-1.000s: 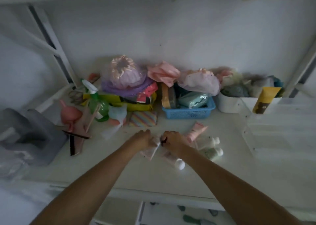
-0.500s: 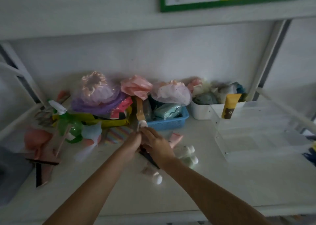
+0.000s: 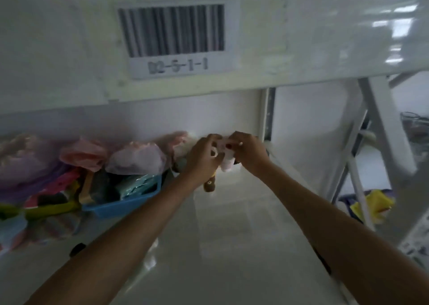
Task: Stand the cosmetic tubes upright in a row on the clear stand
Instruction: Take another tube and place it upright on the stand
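Nearest, two bare forearms run up from the bottom corners and converge over the clear plastic stand (image 3: 232,235), a pale, glossy box whose walls are hard to trace in the blur; the stand fills the shelf surface beneath the arms and reaches back toward the wall. Further in, the left hand (image 3: 203,157) and the right hand (image 3: 249,152) meet at the far end of the stand, knuckles up, wrists slightly bent, fingers curled in; between them they pinch a pale pink cosmetic tube (image 3: 226,159), the left hand at its left side, the right hand's thumb and forefinger at its top. Both hands are closed on it; whether its foot touches the stand I cannot tell. Just below the left hand, a yellow tube with a brown cap end (image 3: 210,185) already stands at the stand's back.

Judging by this, the step in hand is setting the pink tube down beside the yellow one; the next move calls for lowering it straight, steadying it, and loosening the fingers without tipping either tube.

Beyond and to the left sit a blue plastic basket (image 3: 120,206) of packets and pink and lilac frilly caps (image 3: 137,158); above, a barcode label (image 3: 173,37) is fixed to the upper shelf's edge.
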